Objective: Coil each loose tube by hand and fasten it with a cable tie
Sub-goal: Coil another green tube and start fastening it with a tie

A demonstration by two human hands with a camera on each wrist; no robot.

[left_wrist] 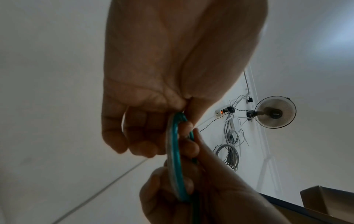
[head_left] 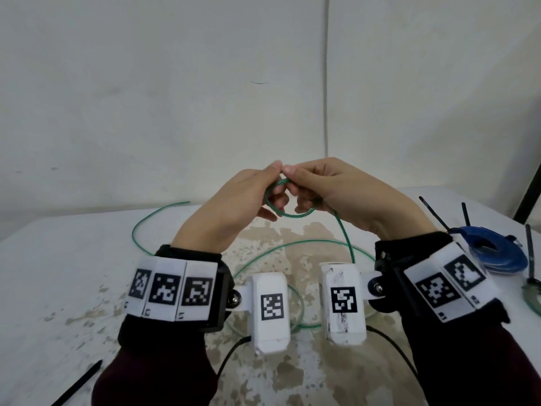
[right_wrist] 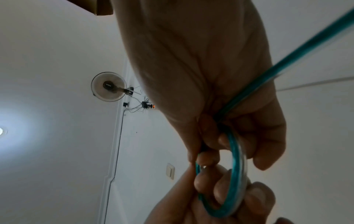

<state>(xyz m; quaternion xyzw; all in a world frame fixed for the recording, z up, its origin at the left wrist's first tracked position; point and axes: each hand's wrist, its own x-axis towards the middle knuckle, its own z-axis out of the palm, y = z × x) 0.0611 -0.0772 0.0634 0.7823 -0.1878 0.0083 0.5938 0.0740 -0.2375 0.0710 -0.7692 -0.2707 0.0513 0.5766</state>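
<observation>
Both hands pinched small green tube (head_left: 288, 213) loop; slack ran down from right hand (head_left: 348, 197), left hand (head_left: 234, 206) steadying.

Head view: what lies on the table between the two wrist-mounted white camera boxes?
Loose loops of the green translucent tube on stained white tabletop, seen in the head view only.

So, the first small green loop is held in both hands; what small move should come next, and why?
Probably the right hand should lay another turn onto the loop while the left hand keeps its grip at the crossing. Only one small loop of the green tube is formed, and most of it lies loose on the table.
</observation>
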